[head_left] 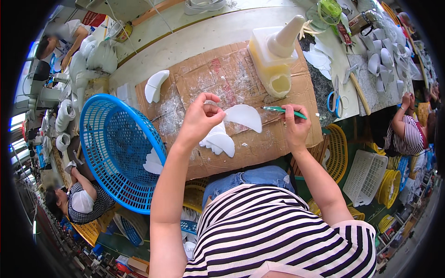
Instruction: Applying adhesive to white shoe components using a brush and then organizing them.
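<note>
Through the head camera I have my left hand (204,119) pinched, its grip on the left tip of a white piece (244,117) over cardboard (273,146) on the counter (222,28). My right hand (295,127) has its grip closed around a green tool (278,109), pointed toward the piece. A bottle (272,65) stands beyond.

On the counter (206,33), a cardboard sheet (278,148) is carrying a bottle (274,69) near its far right corner, a piece (155,85) near its far left corner, and a pile of pieces (219,141) toward its near edge. A basket (86,134) is sitting at the sheet's left edge, with more pieces (154,163) lying inside. Beyond the right edge, scissors (336,90) are lying left of a stick (360,95).
</note>
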`<state>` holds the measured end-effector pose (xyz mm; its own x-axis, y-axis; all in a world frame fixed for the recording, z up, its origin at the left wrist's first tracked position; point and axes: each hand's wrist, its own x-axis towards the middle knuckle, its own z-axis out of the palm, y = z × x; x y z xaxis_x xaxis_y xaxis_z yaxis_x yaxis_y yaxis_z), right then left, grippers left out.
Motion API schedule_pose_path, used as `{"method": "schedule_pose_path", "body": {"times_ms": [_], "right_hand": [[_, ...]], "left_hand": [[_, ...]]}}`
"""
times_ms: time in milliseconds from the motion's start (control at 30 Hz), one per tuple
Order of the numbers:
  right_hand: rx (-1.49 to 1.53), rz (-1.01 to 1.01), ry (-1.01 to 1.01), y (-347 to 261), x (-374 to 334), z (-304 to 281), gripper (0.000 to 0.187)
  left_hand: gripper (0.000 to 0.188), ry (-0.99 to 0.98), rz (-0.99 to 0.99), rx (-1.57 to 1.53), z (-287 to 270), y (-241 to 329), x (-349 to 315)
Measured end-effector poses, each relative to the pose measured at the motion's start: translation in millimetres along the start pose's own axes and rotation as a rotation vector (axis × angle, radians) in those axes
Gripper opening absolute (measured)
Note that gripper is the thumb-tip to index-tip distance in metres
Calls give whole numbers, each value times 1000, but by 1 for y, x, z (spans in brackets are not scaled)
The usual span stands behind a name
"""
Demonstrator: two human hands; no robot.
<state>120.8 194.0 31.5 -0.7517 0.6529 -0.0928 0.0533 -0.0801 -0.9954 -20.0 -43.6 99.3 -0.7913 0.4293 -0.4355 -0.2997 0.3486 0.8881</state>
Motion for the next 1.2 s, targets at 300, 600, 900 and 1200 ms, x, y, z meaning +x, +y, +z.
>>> {"method": "schedule_pose_path", "body": {"times_ms": [300, 600, 900, 1200], "right_hand": [[-235, -372, -500, 14, 0, 54, 16], [-267, -273, -382, 27, 9, 40, 13], [-583, -148, -468, 10, -3, 16, 10], [-277, -17, -276, 8, 5, -5, 15]], "left_hand": [[35, 220, 139, 670, 26, -70, 46], [34, 202, 162, 668, 25, -80, 48], [27, 197, 239, 482, 22, -43, 9], [23, 1390, 654, 1097, -150, -17, -102]]}}
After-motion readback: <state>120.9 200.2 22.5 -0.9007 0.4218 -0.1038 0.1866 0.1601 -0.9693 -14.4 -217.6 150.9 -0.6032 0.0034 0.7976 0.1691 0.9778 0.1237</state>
